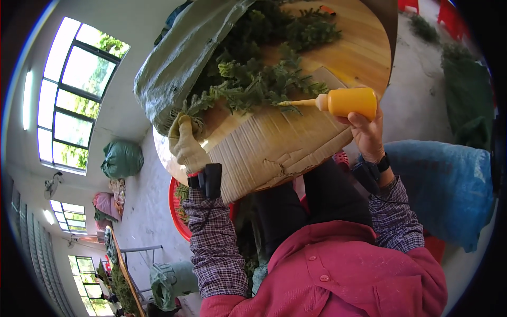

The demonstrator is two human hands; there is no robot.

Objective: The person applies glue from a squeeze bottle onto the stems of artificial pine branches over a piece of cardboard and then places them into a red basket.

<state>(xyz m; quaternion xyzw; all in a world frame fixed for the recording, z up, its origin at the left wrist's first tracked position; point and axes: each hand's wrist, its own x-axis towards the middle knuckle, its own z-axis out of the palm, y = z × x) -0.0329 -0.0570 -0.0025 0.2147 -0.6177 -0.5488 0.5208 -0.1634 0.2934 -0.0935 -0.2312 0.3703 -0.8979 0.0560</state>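
My right hand [368,132], bare, is wrapped around the base of a yellow squeeze bottle [348,102]. The bottle lies nearly level, its long thin nozzle pointing left, close to the green fir-like sprigs [248,87]. A pale glove covers my left hand [187,141], whose fingers are closed on the lower edge of a grey-green woven sack [182,68]. Many sprigs spill from the sack's mouth onto the round wooden table [364,37]. Under the sprigs' near side, a flattened piece of cardboard [269,145] covers the table's near edge.
A red basket [181,222] with greenery stands below the table at the left. To the right are a large blue plastic sack [438,185] and a dark green sack [467,98]. A small orange-and-black object [327,10] lies on the table's far side.
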